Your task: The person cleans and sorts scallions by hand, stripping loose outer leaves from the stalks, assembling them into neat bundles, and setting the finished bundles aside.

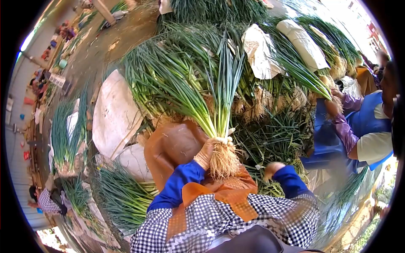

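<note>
Scallions [222, 114] gathered in our left hand [205, 154], with many more lying about

We have one bunch upright at the centre of the frame, above our lap. Our left hand is closed around its pale base, with the roots [223, 161] hanging together below the grip and the green leaves spreading toward the top and upper left. Our right hand [274, 169] is right of centre and lower, apart from the bunch and over loose leaves [272, 137]; it is blurred, so we cannot tell how far its fingers are open or whether they hold anything.

As we judge it, this bunch is brought together, its stems meeting at the grip. We can make out no tie around it, though our fingers hide part of the base. The roots look long and untrimmed.

Much seems left to handle: a broad heap [164, 69] fills the upper middle, partly under pale sacks [303, 44], and another pile [124, 196] lies at lower left. How much of that has been sorted we cannot tell. At the right edge, a co-worker's hands [334, 105] are at the root end of other scallions.
</note>
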Action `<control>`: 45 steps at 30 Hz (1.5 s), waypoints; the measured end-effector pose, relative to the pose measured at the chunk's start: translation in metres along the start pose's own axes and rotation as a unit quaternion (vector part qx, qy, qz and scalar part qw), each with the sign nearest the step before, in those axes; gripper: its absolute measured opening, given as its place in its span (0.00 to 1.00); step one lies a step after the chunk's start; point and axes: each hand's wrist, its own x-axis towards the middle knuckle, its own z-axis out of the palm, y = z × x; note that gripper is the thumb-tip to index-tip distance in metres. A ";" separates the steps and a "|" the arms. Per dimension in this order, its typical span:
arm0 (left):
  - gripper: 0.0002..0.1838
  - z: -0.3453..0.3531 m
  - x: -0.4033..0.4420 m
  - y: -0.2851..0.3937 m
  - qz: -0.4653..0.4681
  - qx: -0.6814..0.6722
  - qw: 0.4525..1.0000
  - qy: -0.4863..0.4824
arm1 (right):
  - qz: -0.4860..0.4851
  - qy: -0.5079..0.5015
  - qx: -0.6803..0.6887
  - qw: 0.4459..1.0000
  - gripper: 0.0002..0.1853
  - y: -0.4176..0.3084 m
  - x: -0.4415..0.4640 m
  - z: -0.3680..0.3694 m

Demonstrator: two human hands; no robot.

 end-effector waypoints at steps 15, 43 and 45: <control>0.19 0.012 -0.009 0.062 0.224 0.107 0.968 0.028 | -0.172 0.380 0.519 0.746 0.14 -0.001 0.046 -0.233; 0.07 -0.074 0.056 -0.025 0.164 0.157 0.925 0.304 | -0.183 0.676 -0.006 0.714 0.17 -0.090 0.013 -0.103; 0.07 -0.057 0.049 -0.023 0.148 0.157 0.936 0.278 | -0.085 0.669 0.158 0.721 0.18 -0.065 0.002 -0.071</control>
